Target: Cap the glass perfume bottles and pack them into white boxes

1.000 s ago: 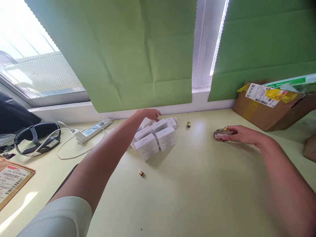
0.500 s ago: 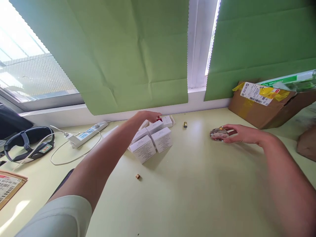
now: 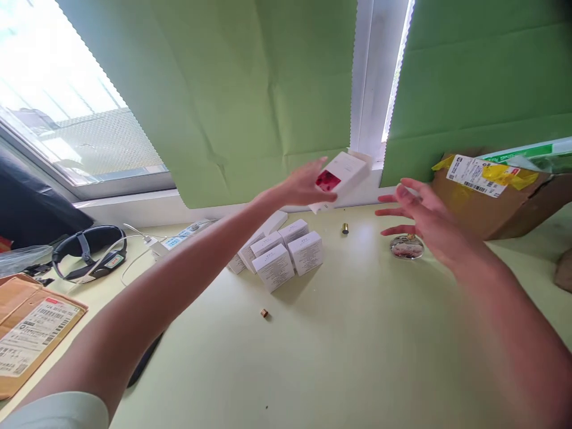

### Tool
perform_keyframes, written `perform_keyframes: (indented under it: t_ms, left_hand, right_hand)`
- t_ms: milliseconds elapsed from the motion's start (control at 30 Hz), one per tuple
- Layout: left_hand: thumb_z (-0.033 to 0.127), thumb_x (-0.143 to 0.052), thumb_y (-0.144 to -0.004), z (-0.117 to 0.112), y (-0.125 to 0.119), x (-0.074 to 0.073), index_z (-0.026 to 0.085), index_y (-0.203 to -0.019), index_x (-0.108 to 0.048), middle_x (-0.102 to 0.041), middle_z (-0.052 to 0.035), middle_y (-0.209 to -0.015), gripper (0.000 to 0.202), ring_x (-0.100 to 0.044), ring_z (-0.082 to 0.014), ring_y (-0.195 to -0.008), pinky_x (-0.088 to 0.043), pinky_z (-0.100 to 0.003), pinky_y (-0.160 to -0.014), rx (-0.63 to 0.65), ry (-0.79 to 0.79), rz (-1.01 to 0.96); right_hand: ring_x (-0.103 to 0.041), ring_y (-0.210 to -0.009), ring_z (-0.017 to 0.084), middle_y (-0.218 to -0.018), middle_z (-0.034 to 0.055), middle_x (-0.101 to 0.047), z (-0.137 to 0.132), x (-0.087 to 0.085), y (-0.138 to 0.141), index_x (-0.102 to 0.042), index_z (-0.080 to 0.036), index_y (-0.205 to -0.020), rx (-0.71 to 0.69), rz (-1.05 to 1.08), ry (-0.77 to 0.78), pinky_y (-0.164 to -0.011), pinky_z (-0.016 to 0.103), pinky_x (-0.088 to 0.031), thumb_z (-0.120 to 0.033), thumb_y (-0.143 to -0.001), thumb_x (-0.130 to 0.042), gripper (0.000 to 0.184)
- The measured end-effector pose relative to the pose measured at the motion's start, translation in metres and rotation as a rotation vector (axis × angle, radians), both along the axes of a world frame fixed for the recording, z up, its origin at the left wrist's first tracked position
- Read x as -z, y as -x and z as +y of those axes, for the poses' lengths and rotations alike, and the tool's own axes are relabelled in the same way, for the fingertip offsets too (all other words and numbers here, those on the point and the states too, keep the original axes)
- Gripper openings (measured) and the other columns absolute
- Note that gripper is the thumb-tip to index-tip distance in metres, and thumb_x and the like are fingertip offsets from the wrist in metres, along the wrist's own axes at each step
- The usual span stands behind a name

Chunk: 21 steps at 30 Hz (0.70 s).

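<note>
Raised above the back of the table, my left hand (image 3: 308,183) grips a white box (image 3: 347,173) with a red patch on its side; its end flap looks folded out. My right hand (image 3: 417,217) is in the air with fingers spread and nothing in it. Just below it, a round glass bottle (image 3: 406,246) with a gold neck rests on the table. Several white boxes (image 3: 273,268) stand grouped under my left forearm. A gold cap (image 3: 345,228) stands near the back, and a smaller copper-coloured cap (image 3: 264,313) lies in front of the boxes.
An open cardboard carton (image 3: 487,202) fills the back right. To the left are a power strip (image 3: 179,237) with a white cable, a black headband device (image 3: 92,253) and a labelled brown parcel (image 3: 40,328). Green blinds (image 3: 223,101) hang behind the table.
My left hand has lifted the white box from behind the group and brought it up and right. My right hand has let go of the glass bottle and risen, fingers spreading.
</note>
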<state>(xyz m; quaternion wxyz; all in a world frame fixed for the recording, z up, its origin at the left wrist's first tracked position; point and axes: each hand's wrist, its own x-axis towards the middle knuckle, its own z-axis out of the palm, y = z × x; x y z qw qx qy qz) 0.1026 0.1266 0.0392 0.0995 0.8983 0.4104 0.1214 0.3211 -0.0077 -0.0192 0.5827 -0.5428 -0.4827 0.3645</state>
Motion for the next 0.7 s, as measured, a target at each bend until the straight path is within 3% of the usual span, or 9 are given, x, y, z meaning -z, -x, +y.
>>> perform_keyframes:
  t_ms: [100, 167, 200, 267, 333, 467, 600, 700]
  left_hand:
    - [0.053, -0.068, -0.076, -0.066, -0.017, 0.0, 0.02, -0.159, -0.015, -0.045, -0.0147, -0.152, 0.104, -0.042, -0.034, -0.139, -0.03, -0.048, -0.116, 0.112, -0.057, 0.09]
    - [0.067, -0.06, -0.079, -0.081, -0.016, 0.002, 0.025, -0.159, -0.014, -0.049, -0.0113, -0.15, 0.102, -0.045, -0.0326, -0.138, -0.031, -0.046, -0.116, 0.182, -0.005, 0.118]
    - [0.072, -0.056, -0.08, -0.077, -0.011, 0.003, 0.026, -0.159, -0.015, -0.051, -0.0098, -0.149, 0.1, -0.047, -0.0314, -0.136, -0.034, -0.043, -0.114, 0.199, 0.056, 0.127]
    - [0.073, -0.047, -0.086, -0.048, 0.007, 0.006, 0.026, -0.16, -0.015, -0.058, -0.0092, -0.143, 0.093, -0.057, -0.0277, -0.127, -0.044, -0.035, -0.103, 0.101, 0.165, 0.164]
    - [0.069, -0.043, -0.091, -0.006, 0.032, 0.013, 0.027, -0.158, -0.022, -0.056, -0.0079, -0.146, 0.082, -0.057, -0.0246, -0.127, -0.045, -0.03, -0.101, -0.197, 0.136, 0.304]
    - [0.058, -0.07, -0.078, 0.064, 0.079, 0.04, 0.013, -0.142, -0.052, -0.059, -0.0225, -0.138, 0.08, -0.055, -0.0409, -0.128, -0.044, -0.046, -0.104, -0.461, 0.191, 0.486]
    - [0.062, -0.077, -0.071, 0.087, 0.106, 0.064, 0.015, -0.128, -0.064, -0.061, -0.0213, -0.136, 0.075, -0.052, -0.0448, -0.13, -0.042, -0.055, -0.106, -0.554, 0.254, 0.563]
    - [0.054, -0.069, -0.086, 0.091, 0.111, 0.074, 0.017, -0.127, -0.063, -0.06, -0.0167, -0.136, 0.056, -0.055, -0.0373, -0.127, -0.046, -0.054, -0.104, -0.557, 0.258, 0.551]
  right_hand:
    - [-0.068, -0.115, 0.025, -0.134, 0.0064, -0.066, 0.007, 0.009, 0.025, -0.048, -0.029, -0.134, 0.05, 0.157, -0.04, -0.072, 0.03, -0.066, -0.054, -0.083, -0.074, 0.063]
    - [-0.068, -0.115, 0.025, -0.133, 0.003, -0.068, 0.007, 0.019, 0.025, -0.053, -0.031, -0.126, 0.104, 0.194, -0.018, -0.078, 0.033, -0.065, -0.046, -0.079, -0.079, 0.055]
    - [-0.07, -0.112, 0.026, -0.129, 0.0025, -0.07, 0.005, 0.025, 0.022, -0.056, -0.031, -0.121, 0.092, 0.195, 0.024, -0.079, 0.035, -0.065, -0.045, -0.077, -0.081, 0.053]
    - [-0.073, -0.104, 0.028, -0.117, 0.0017, -0.075, -0.004, 0.04, 0.013, -0.059, -0.031, -0.116, -0.036, 0.175, 0.169, -0.082, 0.041, -0.064, -0.046, -0.075, -0.082, 0.049]
    - [-0.074, -0.101, 0.029, -0.114, 0.0033, -0.077, -0.017, 0.058, 0.006, -0.06, -0.03, -0.118, -0.257, 0.111, 0.317, -0.088, 0.044, -0.061, -0.049, -0.077, -0.081, 0.049]
    - [-0.071, -0.111, 0.031, -0.129, 0.0086, -0.07, -0.041, 0.097, 0.006, -0.042, -0.034, -0.144, -0.416, -0.067, 0.458, -0.092, 0.048, -0.059, -0.06, -0.083, -0.07, 0.071]
    - [-0.048, -0.139, 0.032, -0.152, 0.0103, -0.049, -0.046, 0.126, 0.004, -0.036, -0.036, -0.147, -0.278, -0.28, 0.268, -0.106, 0.048, -0.05, -0.062, -0.086, -0.064, 0.072]
    - [-0.051, -0.134, 0.031, -0.148, 0.0085, -0.051, -0.041, 0.132, -0.002, -0.047, -0.034, -0.136, -0.221, -0.329, 0.189, -0.107, 0.048, -0.048, -0.061, -0.089, -0.061, 0.056]
